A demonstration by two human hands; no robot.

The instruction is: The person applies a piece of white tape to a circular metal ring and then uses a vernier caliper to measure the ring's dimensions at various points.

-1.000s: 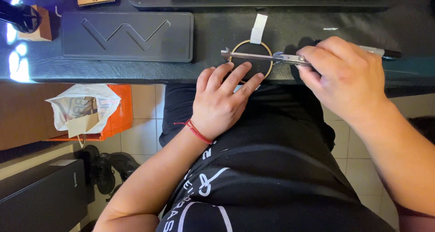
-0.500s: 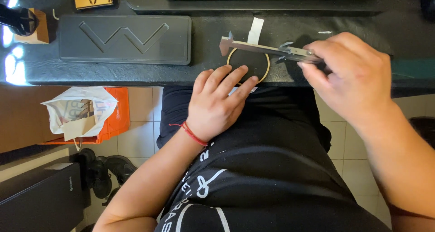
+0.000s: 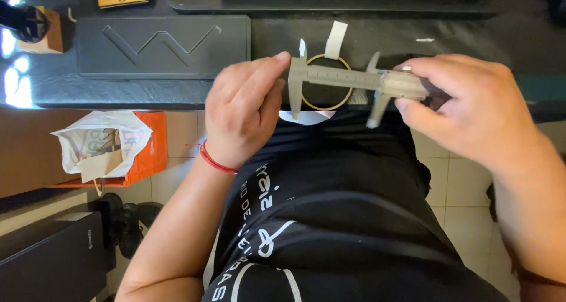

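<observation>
- My right hand grips the sliding end of a grey vernier caliper, fingers and thumb closed around the beam at its 3 o'clock end.
- My left hand is at the caliper's 9 o'clock end; its fingertips are pressed together against the fixed jaw, with the thumb tucked below.
- The caliper is held level above the edge of the dark desk, its long jaws pointing toward 6 o'clock and the small ones toward 12 o'clock. The two long jaws stand well apart.
- Behind the beam, between those jaws, a thin brass-coloured ring lies on the desk near its front edge. I cannot tell whether the caliper touches it.
- A white strip of tape lies on the desk at the ring's 12 o'clock, touching its upper rim.
- A red string bracelet circles my left wrist.
- At 10 o'clock from my left hand sits a dark grey tray with a zigzag groove.
- Down at 8 o'clock, on the floor, an orange bin holds a white bag with paper in it.
</observation>
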